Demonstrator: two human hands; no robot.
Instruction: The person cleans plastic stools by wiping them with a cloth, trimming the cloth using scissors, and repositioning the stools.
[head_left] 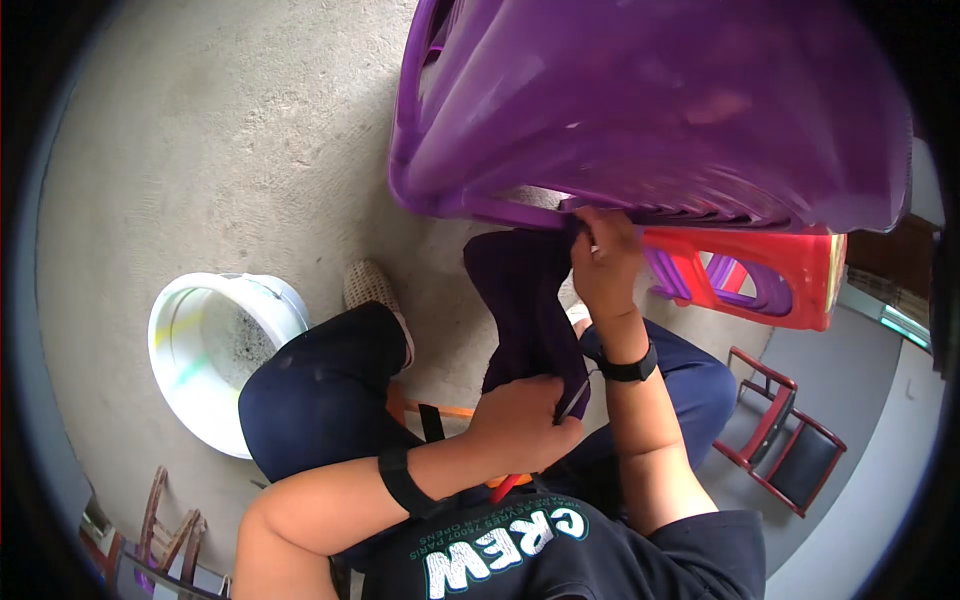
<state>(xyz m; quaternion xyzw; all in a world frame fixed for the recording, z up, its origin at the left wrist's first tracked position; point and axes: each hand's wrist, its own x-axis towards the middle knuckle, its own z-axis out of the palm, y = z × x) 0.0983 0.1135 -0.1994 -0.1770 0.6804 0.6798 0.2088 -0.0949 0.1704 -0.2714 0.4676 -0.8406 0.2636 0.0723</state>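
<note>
My left hand (520, 425) is closed round a red-handled tool (508, 487) with a thin metal shaft that sticks out past the thumb. The exact kind of tool I cannot make out. Those same fingers press on the lower end of a dark purple cloth (520, 290), which hangs between my knees. My right hand (605, 260) is bent at the cloth's upper end, against the slatted lower edge of a big purple plastic chair (650, 110). Its fingers are closed there, partly hidden; they seem to pinch the cloth.
To the left stands a white bucket (190, 370) with dark residue inside. A red plastic stool (745, 280) is beneath the purple chair on the right. A dark-seated chair (785, 440) stands farther right, and wooden furniture (170, 535) at lower left. The floor is concrete.
</note>
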